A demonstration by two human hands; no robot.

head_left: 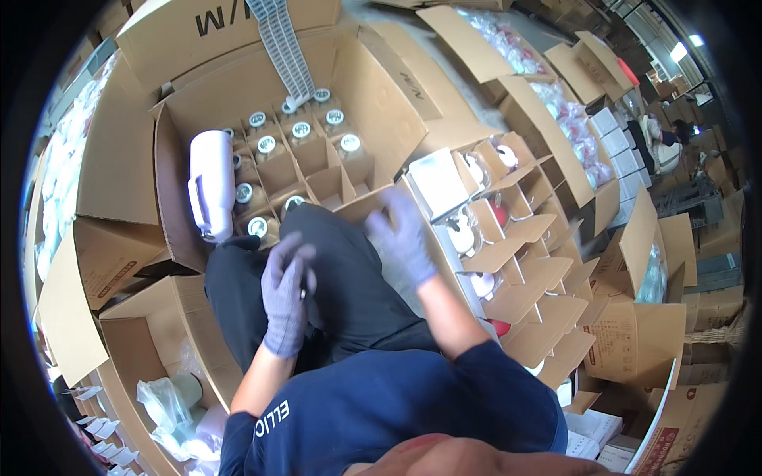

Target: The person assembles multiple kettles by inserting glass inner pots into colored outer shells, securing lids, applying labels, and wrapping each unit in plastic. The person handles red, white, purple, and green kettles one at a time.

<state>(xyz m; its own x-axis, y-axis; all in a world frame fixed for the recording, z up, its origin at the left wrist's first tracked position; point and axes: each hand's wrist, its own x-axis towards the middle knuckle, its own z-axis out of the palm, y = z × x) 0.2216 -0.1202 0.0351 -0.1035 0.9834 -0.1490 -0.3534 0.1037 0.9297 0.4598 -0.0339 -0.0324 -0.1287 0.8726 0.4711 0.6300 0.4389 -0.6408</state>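
My left hand (287,297), in a pale purple knit glove, hovers above my thighs with its fingers loosely bent and apart; I see nothing held in it. My right hand (405,242), gloved alike and smeared by motion, is raised with fingers spread beside the near right corner of a big carton (387,99). Inside that carton, several clear bottles (266,145) with pale round lids stand in cardboard dividers, and some cells hold none. A lavender tumbler with a handle (212,182) leans at the carton's left side. Over its far wall hangs a sheet of small labels (284,55).
To my right, a divided carton (528,266) holds white and red-topped vessels, with a white box (435,184) at its corner. An open carton (131,341) at lower left contains plastic-wrapped items (171,408). More open cartons line both sides; a person (665,143) is far right.
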